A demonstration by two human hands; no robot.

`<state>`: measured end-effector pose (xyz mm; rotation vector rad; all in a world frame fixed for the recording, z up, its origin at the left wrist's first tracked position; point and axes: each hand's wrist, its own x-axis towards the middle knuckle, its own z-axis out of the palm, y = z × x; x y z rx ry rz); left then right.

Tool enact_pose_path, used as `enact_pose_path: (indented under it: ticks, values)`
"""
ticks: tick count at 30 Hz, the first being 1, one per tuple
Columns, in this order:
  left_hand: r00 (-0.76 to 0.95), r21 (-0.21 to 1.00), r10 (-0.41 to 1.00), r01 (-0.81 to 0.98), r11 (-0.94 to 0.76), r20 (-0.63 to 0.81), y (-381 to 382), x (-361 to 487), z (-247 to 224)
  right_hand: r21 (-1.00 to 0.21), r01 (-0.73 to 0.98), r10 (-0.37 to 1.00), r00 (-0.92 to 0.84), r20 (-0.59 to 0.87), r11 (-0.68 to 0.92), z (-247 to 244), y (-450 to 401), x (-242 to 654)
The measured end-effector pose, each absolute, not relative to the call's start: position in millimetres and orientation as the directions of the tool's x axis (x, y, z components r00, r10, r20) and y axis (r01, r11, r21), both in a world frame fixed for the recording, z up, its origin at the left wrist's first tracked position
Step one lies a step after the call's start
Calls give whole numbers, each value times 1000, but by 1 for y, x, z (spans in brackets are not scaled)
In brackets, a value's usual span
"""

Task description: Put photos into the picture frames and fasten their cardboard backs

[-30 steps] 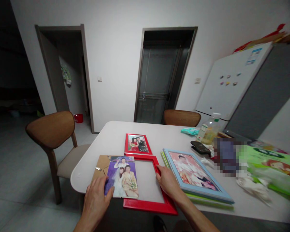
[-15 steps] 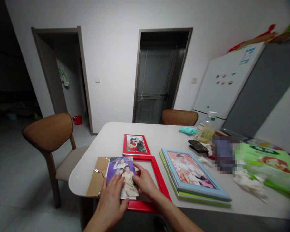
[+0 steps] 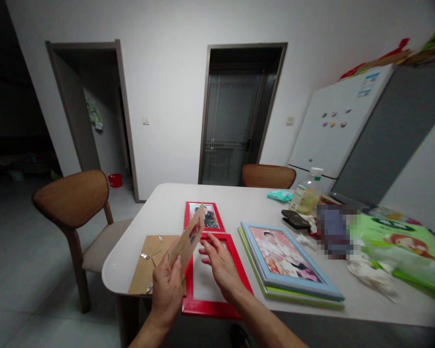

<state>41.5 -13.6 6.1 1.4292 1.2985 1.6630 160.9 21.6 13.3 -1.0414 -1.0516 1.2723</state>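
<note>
head view: card (image 3: 187,239) tilted up at lower centre, across the left edge of the nearer red frame (image 3: 210,308); best held lightly by its edges, i'd judge, so it neither bends nor smudges. left hand (image 3: 166,287) pinches its near end between thumb and fingers; right hand (image 3: 221,268), forearm in from lower right, hangs just beside, fingers curled, slightly apart, contact unclear.

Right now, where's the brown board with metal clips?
In the head view, the board lies on the table, lower left, partly behind the left hand, left of the nearer red frame.
</note>
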Motion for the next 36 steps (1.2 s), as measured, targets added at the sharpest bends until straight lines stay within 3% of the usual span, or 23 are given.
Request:
enact_pose_path:
  ticks: [2,4,8,11,14,17,19,28,36]
  values:
    - [-330,958,920,-114,-262,212,-14,52,3,-968,-225,992,33,-124,-114,-2,24,170]
    - [-315,938,943,-281,-202,108,-13,62,-3,-935,-315,985,-1,-172,-163,-12,26,178]
    - [-196,930,974,-323,-177,118,-11,67,-10,-920,-386,995,27,-91,-73,-11,30,200]
    - [-145,960,978,-215,-178,149,-10,56,-13,-950,-283,989,34,-145,-130,-5,35,221]
    - [-76,982,982,87,-165,172,-13,46,-19,-974,-133,983,19,-185,-181,-8,42,237]
    - [40,882,975,419,-216,220,-19,45,-22,-989,1,989,16,-148,-148,-15,51,241]
    - [104,799,965,543,-259,242,-22,47,-24,-990,80,994,27,-110,-112,-20,58,238]
    - [288,559,903,712,-425,319,-22,47,-39,-980,190,993,113,-33,-55,-32,73,227]
    - [329,489,903,761,-426,276,-24,48,-36,-984,165,996,72,-57,-69,-26,69,222]
